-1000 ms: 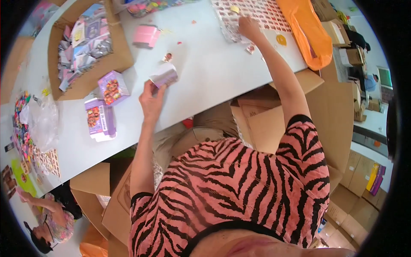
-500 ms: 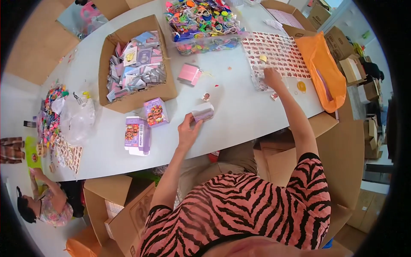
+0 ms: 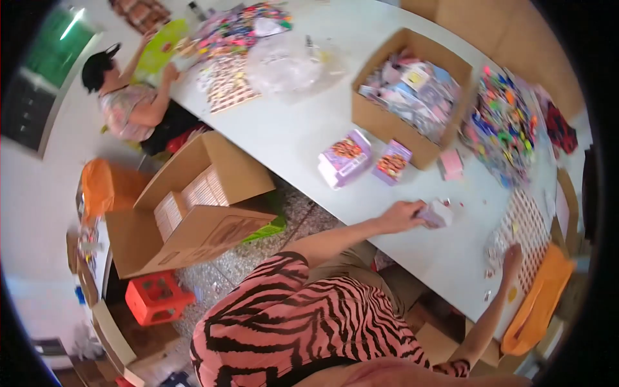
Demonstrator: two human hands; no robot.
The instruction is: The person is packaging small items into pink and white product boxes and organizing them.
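Note:
My left hand [image 3: 403, 217] is closed around a small white and purple box [image 3: 439, 213], held just over the table near its front edge. At the right, my right hand [image 3: 512, 259] reaches down to a pile of small clear plastic packets [image 3: 496, 249] beside a sheet of small printed stickers [image 3: 530, 222]. Its fingers look bunched together, and what they grip is too small to make out. Two purple printed boxes stand left of my left hand: a larger box [image 3: 346, 158] with flaps out, and a smaller box [image 3: 393, 162]. Behind them lies a pink card [image 3: 452, 165].
A cardboard box [image 3: 365, 106] full of small packets stands at the back, beside a clear tub of colourful hair ties [image 3: 503, 129]. An orange bag [image 3: 538, 302] lies at the right edge. Far left, a co-worker [image 3: 138, 106] sits by a clear plastic bag [image 3: 284, 64]. An open carton [image 3: 193, 213] stands below.
The whole view has swung to the left, bringing in the co-worker, the open carton and a red stool. My left hand still holds the small box; my right hand stays at the packets.

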